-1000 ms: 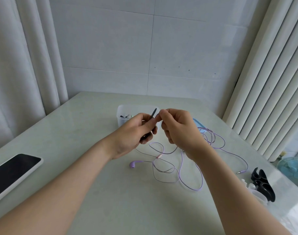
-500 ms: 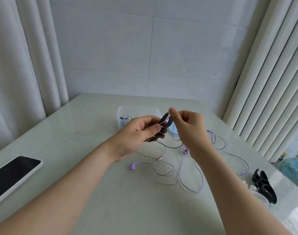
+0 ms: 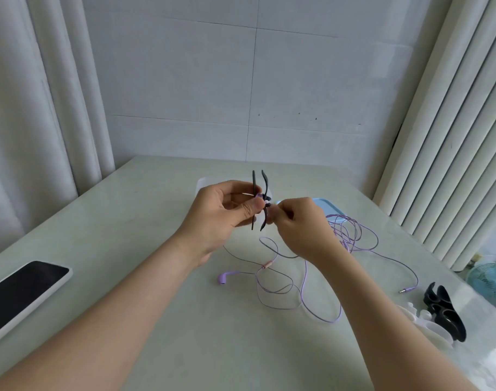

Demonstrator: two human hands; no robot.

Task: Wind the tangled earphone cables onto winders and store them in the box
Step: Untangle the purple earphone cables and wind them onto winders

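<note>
My left hand grips a black cable winder, held upright above the table with its two thin flanges edge-on. My right hand pinches the purple earphone cable at the winder's core, where a purple earbud sits. The rest of the purple cable lies in loose loops on the table, with the other earbud at the left and the jack plug at the right. The clear storage box stands behind my left hand, mostly hidden.
A phone lies at the table's left edge. Spare black winders and white winders sit at the right edge. A light blue lid lies behind my right hand. Curtains hang left and right; a small fan stands beyond the table.
The winder has turned from tilted to upright in my left hand. My right hand has dropped a little and now pinches the cable against the winder's core.
</note>
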